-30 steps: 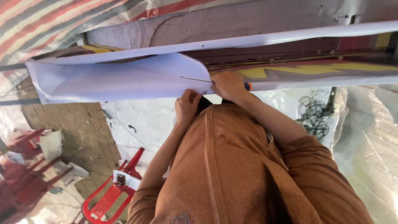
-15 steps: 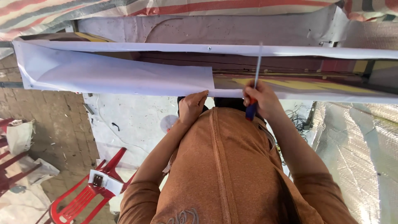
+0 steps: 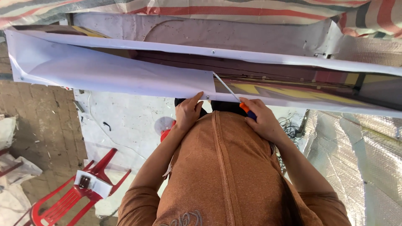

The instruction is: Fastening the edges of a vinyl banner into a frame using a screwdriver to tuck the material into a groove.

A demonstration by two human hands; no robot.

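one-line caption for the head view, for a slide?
Left hand pins white sheet; right hand holds screwdriver at its edge.

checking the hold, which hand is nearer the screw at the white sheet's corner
Left: left hand fingertips sit beside the screw; right hand is farther right, gripping a screwdriver.

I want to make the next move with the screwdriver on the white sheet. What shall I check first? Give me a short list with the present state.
1. Right hand grips the screwdriver: ok, fingers closed round the orange and blue handle.
2. Tip seated on a screw: cannot tell; it lies at the cut corner of the white sheet.
3. Left hand steadies the sheet: ok, it touches the lower edge.
4. Left hand apart from the shaft: ok.
5. Sheet lies flat: not ok, it is creased toward its left end.
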